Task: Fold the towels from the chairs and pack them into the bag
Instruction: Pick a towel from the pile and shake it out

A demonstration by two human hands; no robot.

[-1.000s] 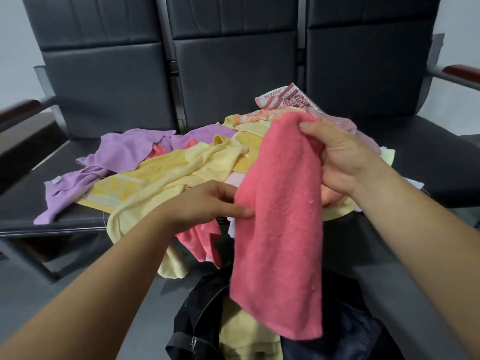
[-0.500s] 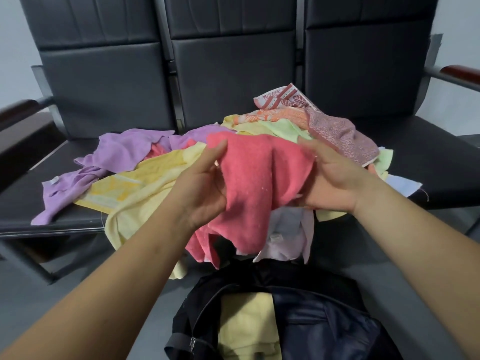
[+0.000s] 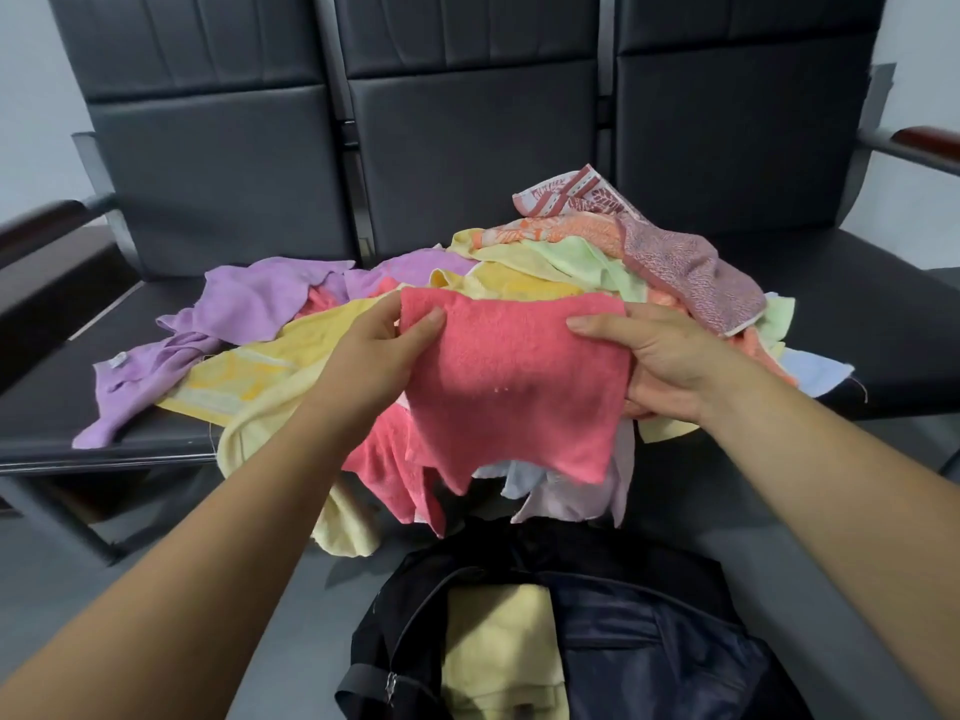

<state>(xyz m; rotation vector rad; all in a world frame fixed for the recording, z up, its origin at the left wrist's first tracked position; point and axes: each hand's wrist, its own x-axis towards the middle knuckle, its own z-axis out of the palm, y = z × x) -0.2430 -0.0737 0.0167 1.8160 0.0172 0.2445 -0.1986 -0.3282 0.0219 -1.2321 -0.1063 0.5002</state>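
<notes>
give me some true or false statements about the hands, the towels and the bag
1. The left hand and right hand both grip the pink towel. True.
2. The bag is empty. False: a pale yellow towel lies inside it.
3. A purple towel lies on the left chair seat. True.
4. The red-and-white patterned towel lies nearest the bag. False: it lies farthest from it, at the back.

On the chairs (image 3: pixel 467 148), a pile of towels (image 3: pixel 566 262). Before it, one towel (image 3: pixel 511 376) between left hand (image 3: pixel 379 350) and right hand (image 3: pixel 660 361). Nearest, below, a bag (image 3: pixel 665 646) with another towel (image 3: pixel 498 636) inside.
</notes>
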